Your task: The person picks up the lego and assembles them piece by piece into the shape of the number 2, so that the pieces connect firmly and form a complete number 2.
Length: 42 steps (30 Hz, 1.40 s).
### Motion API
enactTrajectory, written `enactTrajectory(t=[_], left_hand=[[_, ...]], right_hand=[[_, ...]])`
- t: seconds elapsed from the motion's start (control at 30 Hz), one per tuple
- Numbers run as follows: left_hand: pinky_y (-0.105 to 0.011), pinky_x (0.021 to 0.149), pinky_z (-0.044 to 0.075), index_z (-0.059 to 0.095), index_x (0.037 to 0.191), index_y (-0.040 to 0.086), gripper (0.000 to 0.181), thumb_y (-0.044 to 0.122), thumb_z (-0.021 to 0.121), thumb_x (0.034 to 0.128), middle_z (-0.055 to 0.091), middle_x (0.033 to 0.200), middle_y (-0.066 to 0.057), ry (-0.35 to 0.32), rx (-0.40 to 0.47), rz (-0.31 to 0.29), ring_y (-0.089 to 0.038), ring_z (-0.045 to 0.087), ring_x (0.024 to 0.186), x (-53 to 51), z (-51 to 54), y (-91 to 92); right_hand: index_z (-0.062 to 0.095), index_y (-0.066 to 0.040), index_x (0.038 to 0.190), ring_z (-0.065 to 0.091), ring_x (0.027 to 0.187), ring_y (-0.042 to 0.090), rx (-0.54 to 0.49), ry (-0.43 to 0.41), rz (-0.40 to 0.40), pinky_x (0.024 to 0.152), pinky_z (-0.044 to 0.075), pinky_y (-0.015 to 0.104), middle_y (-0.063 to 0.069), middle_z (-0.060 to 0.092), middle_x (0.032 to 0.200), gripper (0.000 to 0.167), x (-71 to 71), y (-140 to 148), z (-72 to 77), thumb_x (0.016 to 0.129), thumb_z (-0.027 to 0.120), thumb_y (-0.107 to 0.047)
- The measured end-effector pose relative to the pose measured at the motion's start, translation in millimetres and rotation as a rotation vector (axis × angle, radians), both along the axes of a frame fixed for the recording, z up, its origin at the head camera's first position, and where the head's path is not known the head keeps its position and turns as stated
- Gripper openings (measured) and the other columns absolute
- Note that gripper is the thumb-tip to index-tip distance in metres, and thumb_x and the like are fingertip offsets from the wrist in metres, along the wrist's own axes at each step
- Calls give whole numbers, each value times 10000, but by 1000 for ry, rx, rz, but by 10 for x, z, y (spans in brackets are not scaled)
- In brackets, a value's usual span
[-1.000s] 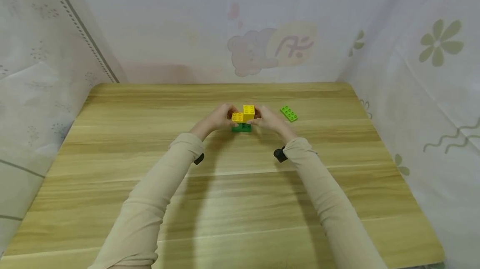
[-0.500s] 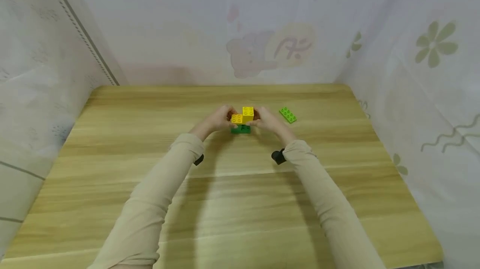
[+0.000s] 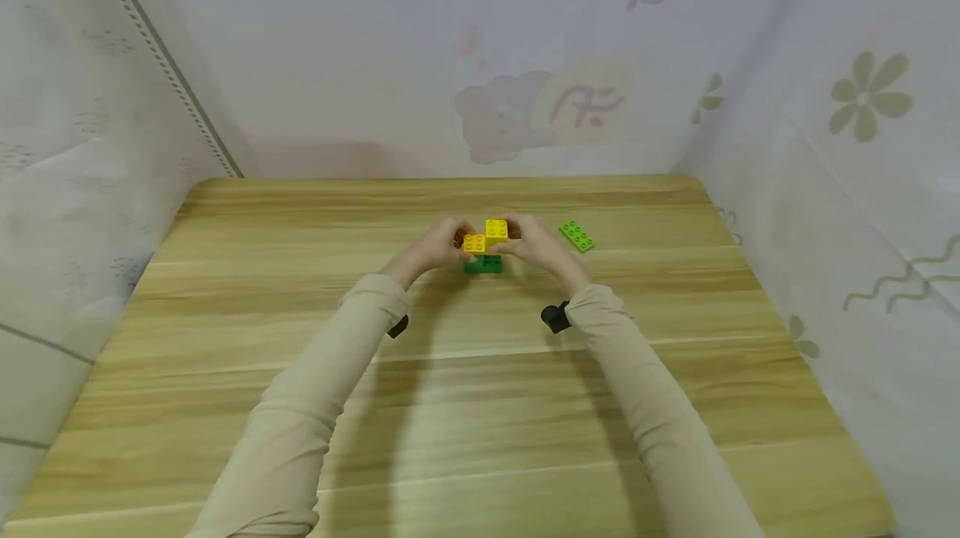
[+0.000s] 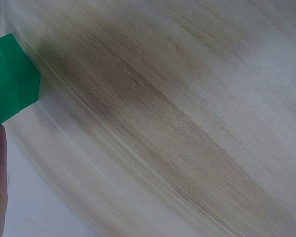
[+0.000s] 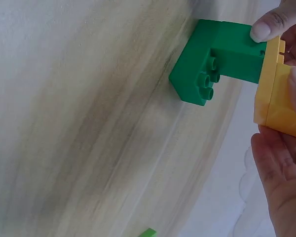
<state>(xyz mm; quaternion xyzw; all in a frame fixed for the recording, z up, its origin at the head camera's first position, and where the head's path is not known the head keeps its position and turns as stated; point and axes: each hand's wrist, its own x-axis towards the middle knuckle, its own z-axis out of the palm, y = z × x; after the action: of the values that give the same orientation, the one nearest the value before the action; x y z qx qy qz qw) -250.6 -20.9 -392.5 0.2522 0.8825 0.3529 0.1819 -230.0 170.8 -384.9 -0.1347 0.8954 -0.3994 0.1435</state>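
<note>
A stack of blocks stands near the table's back middle: a dark green base (image 3: 482, 265) with a green block (image 5: 238, 47) rising from it. On top lies a flat orange-yellow plate (image 3: 474, 243), with a taller yellow block (image 3: 497, 230) at its right end. My left hand (image 3: 441, 245) grips the stack from the left; its thumb (image 5: 267, 25) lies on the upright green block beside the plate. From the right, my right hand (image 3: 531, 241) pinches the yellow block, thumb in front, fingers behind. In the left wrist view only green blocks (image 4: 12, 79) and a fingertip appear.
A light green plate (image 3: 577, 236) with studs lies on the wooden table (image 3: 480, 405), right of my right hand. Patterned white cloth (image 3: 337, 63) stands behind the table and along both sides. A black wrist camera (image 3: 556, 317) sits under the right cuff.
The whole scene sits slightly lower in the head view. Both hands keep their hold on the stack, with no clear movement of the blocks.
</note>
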Motion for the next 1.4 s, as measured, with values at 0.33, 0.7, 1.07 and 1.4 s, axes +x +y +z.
enactTrajectory(t=[0.33,0.7,1.07,1.4], left_hand=[[-405,937,462,507,1135,-91,378,23,661,809,553,1121,-223,17,39,-11,-314,538,1028,-5,98,-98],[-396,948,460,504,1137,-71,375,22,661,810,551,1133,-210,-24,43,8,-309,536,1048,-6,10,-16],[-388,962,445,495,1150,-58,389,39,663,813,543,1150,-191,-43,12,31,-291,516,1054,12,-56,6],[-384,960,449,499,1145,-52,387,42,668,810,539,1146,-190,-35,21,37,-290,521,1046,23,-27,-3]], right_hand=[[442,-23,1301,528,1126,292,29,29,35,960,458,370,157,557,1200,490,-34,-96,107,862,626,-140],[375,-25,1355,468,1178,315,-32,103,-17,1017,384,456,170,495,1277,588,35,-9,-80,851,643,-165],[330,-84,1386,313,1309,349,-40,38,-257,1054,323,508,172,373,1397,694,153,375,-288,809,695,-208],[338,-18,1373,322,1295,381,-22,84,-294,1070,301,501,228,379,1376,661,132,634,-320,822,676,-156]])
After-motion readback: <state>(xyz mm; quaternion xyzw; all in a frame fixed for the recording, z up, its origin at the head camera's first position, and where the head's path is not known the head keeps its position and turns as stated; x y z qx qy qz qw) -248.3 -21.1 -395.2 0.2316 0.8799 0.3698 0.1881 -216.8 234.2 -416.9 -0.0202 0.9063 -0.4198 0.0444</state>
